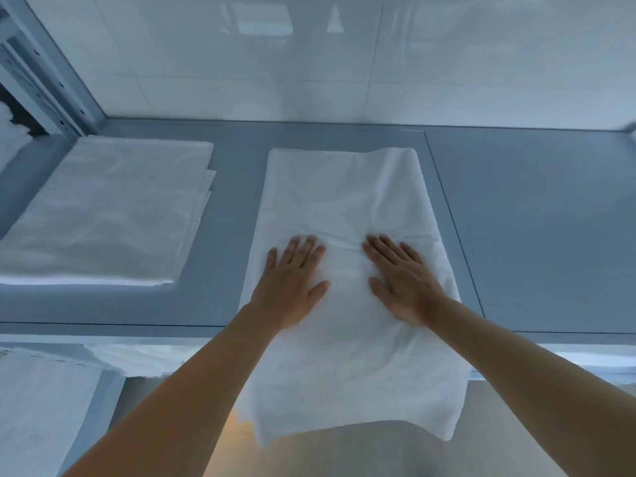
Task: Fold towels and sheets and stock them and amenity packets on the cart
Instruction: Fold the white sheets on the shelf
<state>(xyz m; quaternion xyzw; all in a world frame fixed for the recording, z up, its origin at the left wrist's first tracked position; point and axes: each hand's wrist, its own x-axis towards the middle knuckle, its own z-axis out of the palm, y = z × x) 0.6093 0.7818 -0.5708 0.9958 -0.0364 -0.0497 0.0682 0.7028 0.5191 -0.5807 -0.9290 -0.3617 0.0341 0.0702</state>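
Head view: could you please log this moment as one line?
left hand flat on towel | right hand flat on towel | towel overhangs counter

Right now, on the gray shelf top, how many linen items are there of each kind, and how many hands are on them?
White towel under both hands: 1
Folded sheet stack at left: 1
Hands pressing the towel, left hand and right hand: 2
Total: 4
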